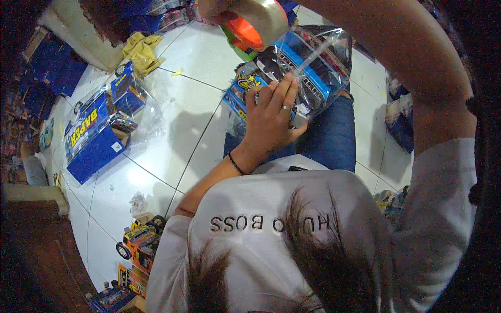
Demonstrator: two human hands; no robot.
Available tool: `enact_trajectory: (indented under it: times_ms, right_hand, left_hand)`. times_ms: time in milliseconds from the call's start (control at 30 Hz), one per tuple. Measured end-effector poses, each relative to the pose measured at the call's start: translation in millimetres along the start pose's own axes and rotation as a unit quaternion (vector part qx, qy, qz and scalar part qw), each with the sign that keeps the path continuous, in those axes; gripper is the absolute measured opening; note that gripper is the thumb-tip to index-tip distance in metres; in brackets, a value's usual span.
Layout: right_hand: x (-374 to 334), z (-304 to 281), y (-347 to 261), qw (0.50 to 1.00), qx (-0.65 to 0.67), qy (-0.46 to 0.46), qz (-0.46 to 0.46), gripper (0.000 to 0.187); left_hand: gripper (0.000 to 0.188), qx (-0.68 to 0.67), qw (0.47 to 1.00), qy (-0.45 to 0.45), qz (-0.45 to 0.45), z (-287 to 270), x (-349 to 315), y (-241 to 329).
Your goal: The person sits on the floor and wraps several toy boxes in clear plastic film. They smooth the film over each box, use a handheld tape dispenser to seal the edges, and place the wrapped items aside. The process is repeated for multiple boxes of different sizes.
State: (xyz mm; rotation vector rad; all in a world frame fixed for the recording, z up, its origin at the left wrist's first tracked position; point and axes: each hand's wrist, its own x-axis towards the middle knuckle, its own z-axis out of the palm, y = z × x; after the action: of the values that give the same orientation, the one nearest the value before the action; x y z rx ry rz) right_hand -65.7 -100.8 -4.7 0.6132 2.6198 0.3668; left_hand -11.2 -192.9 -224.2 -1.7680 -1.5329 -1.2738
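A toy box in blue and black [313, 68], wrapped in clear plastic, rests tilted over my jeans-clad legs. My left hand [271, 107] lies flat on it, fingers stretched out, with a ring and a dark wrist cord. A pale strip of clear tape [315, 55] runs across the wrap just beyond my fingertips. Above the box's far left side, my right hand [216, 6] grips a wide roll of tape [269, 23] with an orange inner ring. Part of that hand is cut off by the upper edge. Something green [240, 50] shows under the roll.
Another bagged blue toy box [94, 133] lies on the white tiled floor to the left, near a crumpled yellow cloth [141, 52]. An orange toy truck [141, 242] stands at lower left. Blue packages [401, 125] sit at the right. Another person's arm [34, 167] shows far left.
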Motion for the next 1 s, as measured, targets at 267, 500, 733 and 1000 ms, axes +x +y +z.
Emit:
enact_trajectory:
  times_ms: [267, 500, 733, 1000]
  right_hand:
    - [-113, 82, 4, 0.952, 0.161, 0.256, 0.046, 0.049]
    - [-219, 192, -4, 0.908, 0.160, 0.381, 0.068, 0.061]
    - [-274, 245, -11, 0.906, 0.214, 0.352, 0.098, 0.074]
    - [-204, 255, -27, 0.965, 0.234, -0.018, 0.119, 0.056]
  left_hand:
    - [0.070, -0.011, 0.999, -0.038, -0.010, -4, -5, -10]
    - [0.073, -0.023, 0.997, -0.065, -0.027, -11, -4, -9]
    - [0.077, -0.027, 0.997, -0.054, -0.050, -5, -10, -10]
    - [0.069, 0.238, 0.950, -0.106, 0.171, -16, 18, 12]
